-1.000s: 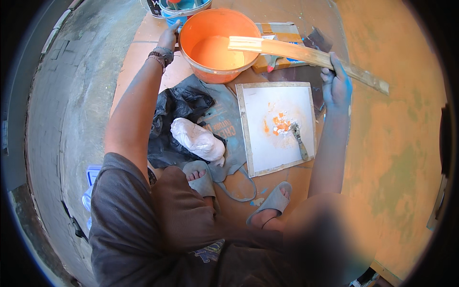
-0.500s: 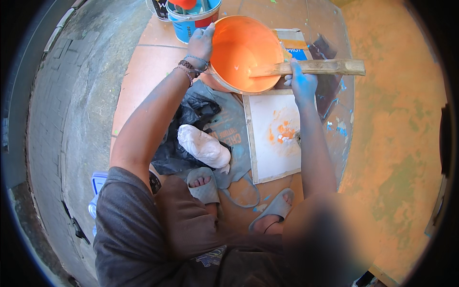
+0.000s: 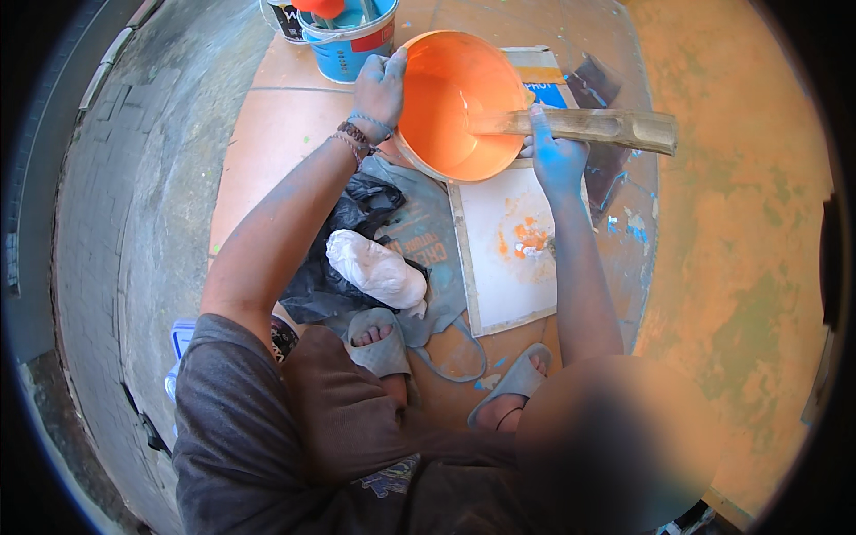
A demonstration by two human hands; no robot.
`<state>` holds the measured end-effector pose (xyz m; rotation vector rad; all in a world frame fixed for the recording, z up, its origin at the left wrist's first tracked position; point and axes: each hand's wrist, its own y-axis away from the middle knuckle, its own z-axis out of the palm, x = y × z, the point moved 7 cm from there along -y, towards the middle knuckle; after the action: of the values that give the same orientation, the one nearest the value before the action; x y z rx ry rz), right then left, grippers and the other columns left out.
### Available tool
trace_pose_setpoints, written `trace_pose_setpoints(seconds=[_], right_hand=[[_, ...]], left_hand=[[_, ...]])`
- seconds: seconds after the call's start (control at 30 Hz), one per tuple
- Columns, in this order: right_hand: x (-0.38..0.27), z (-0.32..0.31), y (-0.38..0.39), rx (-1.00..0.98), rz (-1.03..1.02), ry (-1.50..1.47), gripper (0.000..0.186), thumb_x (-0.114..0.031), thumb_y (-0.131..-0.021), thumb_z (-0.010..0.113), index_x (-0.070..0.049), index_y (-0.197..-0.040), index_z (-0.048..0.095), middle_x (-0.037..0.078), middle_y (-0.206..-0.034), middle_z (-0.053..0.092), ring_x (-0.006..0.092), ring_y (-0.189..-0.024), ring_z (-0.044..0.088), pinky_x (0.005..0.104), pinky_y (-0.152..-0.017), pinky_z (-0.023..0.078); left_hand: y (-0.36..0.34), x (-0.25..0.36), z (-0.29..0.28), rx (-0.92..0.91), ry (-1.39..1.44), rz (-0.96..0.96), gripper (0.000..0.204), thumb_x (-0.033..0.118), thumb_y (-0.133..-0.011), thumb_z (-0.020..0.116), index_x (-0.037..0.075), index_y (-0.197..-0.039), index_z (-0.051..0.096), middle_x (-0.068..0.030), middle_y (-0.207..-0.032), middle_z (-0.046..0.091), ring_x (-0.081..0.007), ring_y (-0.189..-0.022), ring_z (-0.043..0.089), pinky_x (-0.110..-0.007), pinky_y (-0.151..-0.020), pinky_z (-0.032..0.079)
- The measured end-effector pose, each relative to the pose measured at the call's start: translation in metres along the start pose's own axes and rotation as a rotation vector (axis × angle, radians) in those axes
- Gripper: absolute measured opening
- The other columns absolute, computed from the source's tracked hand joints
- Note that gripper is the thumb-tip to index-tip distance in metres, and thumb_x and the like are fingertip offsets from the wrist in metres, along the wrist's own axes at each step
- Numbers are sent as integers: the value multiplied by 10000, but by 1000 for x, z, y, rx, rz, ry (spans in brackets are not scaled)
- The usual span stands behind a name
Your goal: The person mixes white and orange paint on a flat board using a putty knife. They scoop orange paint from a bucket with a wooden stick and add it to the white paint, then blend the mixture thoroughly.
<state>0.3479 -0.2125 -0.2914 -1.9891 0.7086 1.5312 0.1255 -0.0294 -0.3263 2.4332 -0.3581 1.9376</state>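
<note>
My left hand [image 3: 379, 94] grips the left rim of an orange bucket [image 3: 441, 102], which tilts toward me with orange paint inside. My right hand [image 3: 557, 165] is closed on a flat wooden stick [image 3: 624, 129] whose left end reaches into the bucket, at the paint. Below the bucket lies a white board [image 3: 499, 285] with orange smears and white flakes, partly hidden by my right forearm. Left of it, a white wrapped lump [image 3: 374, 272] rests on crumpled black plastic [image 3: 321, 294] and a grey bag [image 3: 437, 223].
A blue bucket [image 3: 348, 58] holding an orange object and a dark container [image 3: 283, 18] stand at the back. Flattened cardboard [image 3: 535, 62] and a dark sheet [image 3: 593, 80] lie right of the orange bucket. An orange-painted surface [image 3: 731, 267] runs along the right. My sandalled feet are below.
The orange bucket has shifted right and tipped further toward me with my left hand. My right hand has moved left, bringing the stick's end down into the bucket.
</note>
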Motion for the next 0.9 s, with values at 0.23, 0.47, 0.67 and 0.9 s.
trace_pose_setpoints(seconds=[0.23, 0.47, 0.67, 0.9], right_hand=[[0, 24, 17, -90, 25, -130, 275, -195, -862, 672, 57, -958, 617, 91, -698, 619, 121, -522, 592, 241, -464, 493], [-5, 13, 3, 17, -72, -64, 266, -203, -885, 643, 53, -956, 620, 106, -751, 640, 118, -534, 604, 239, -470, 497], [14, -12, 13, 34, 114, -51, 281, -194, -873, 647, 70, -958, 598, 116, -730, 634, 151, -515, 598, 263, -488, 506], [88, -30, 26, 68, 440, -584, 231, -151, -872, 648, 21, -1012, 583, 117, -866, 622, 172, -623, 603, 280, -529, 515]], left_hand=[[1, 0, 7, 19, 18, 51, 475, 426, -924, 508, -45, -896, 570, -228, -884, 628, -335, -872, 594, -376, -787, 457], [5, 4, 7, -12, 7, 14, 461, 422, -924, 508, -35, -898, 563, -226, -908, 619, -333, -889, 586, -380, -792, 452], [7, 11, 10, 0, -9, 66, 459, 414, -923, 517, -43, -897, 560, -225, -894, 626, -337, -878, 589, -388, -793, 455], [3, 4, 10, 29, -9, 83, 469, 418, -919, 523, -47, -876, 570, -227, -878, 636, -336, -851, 603, -386, -765, 467]])
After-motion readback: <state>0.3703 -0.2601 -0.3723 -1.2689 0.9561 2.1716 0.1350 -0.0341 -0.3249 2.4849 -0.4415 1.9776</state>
